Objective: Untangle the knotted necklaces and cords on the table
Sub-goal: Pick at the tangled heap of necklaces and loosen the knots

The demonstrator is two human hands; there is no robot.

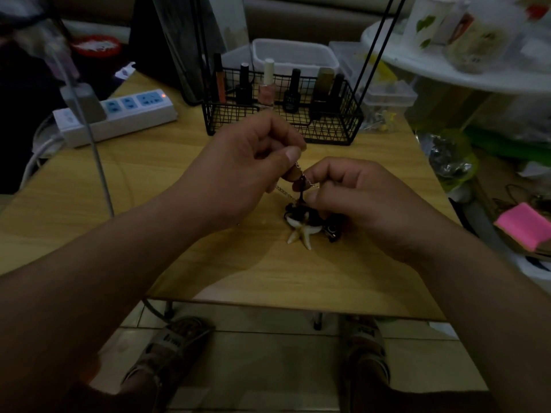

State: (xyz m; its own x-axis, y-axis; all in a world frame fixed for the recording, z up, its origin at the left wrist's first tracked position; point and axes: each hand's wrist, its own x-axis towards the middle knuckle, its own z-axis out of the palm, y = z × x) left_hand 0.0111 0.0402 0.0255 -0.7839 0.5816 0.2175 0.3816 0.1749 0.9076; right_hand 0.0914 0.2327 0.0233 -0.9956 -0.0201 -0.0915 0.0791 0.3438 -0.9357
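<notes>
A knotted bundle of dark cords with pale tooth-shaped pendants lies in the middle of the wooden table. A thin silver chain rises out of the bundle. My left hand pinches the upper end of the chain between thumb and forefinger. My right hand pinches the chain and a dark cord just above the bundle, fingers curled. Both hands hover over the tangle, almost touching. A small black clasp piece sits beside my right hand.
A black wire basket with several nail polish bottles stands behind my hands. A white power strip lies at the back left. Clear plastic boxes sit behind the basket. A cluttered white shelf and pink pad are right.
</notes>
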